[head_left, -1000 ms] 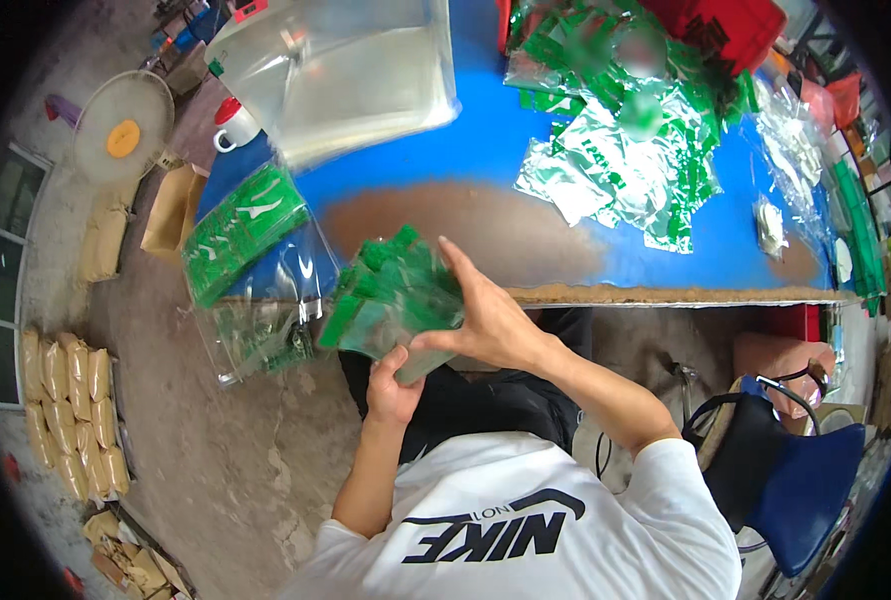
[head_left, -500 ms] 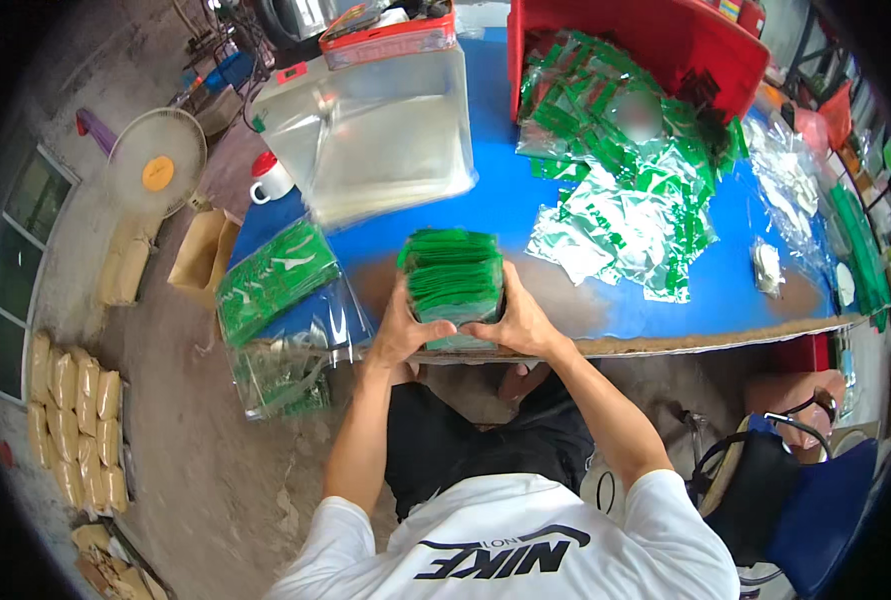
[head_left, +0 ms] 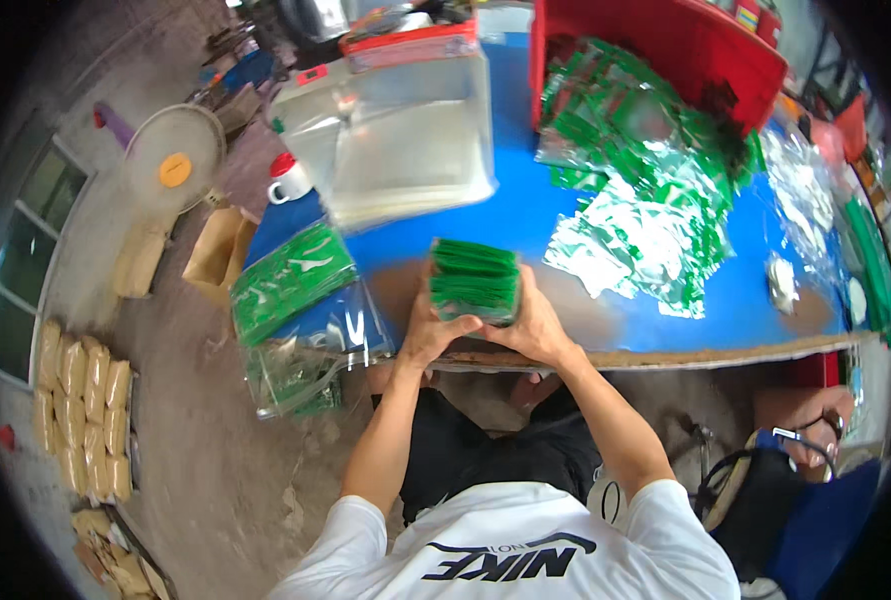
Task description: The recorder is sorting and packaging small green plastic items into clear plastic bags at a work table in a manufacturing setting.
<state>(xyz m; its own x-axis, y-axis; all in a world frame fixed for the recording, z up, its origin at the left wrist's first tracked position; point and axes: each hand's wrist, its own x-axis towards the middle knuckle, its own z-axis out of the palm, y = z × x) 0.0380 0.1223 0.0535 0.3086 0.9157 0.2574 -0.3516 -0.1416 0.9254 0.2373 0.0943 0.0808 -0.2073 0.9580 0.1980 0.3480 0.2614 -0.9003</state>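
Both hands are clamped on the stack (head_left: 475, 272) of green packets: the left hand (head_left: 431, 330) on its 9 o'clock side, the right hand (head_left: 533, 325) on its 3 o'clock, thumbs almost meeting at 6. It is at the near edge of the table (head_left: 380, 240); whether it touches the top, I cannot tell. From it, the bundle (head_left: 295, 282) lies at 9, the heap (head_left: 655, 190) at 2. The step seems to be squaring the stack; the next move calls for even side pressure, lest packets slip.

Black lettering (head_left: 505, 563), curved stroke (head_left: 577, 537), on white T-shirt (head_left: 630, 560)
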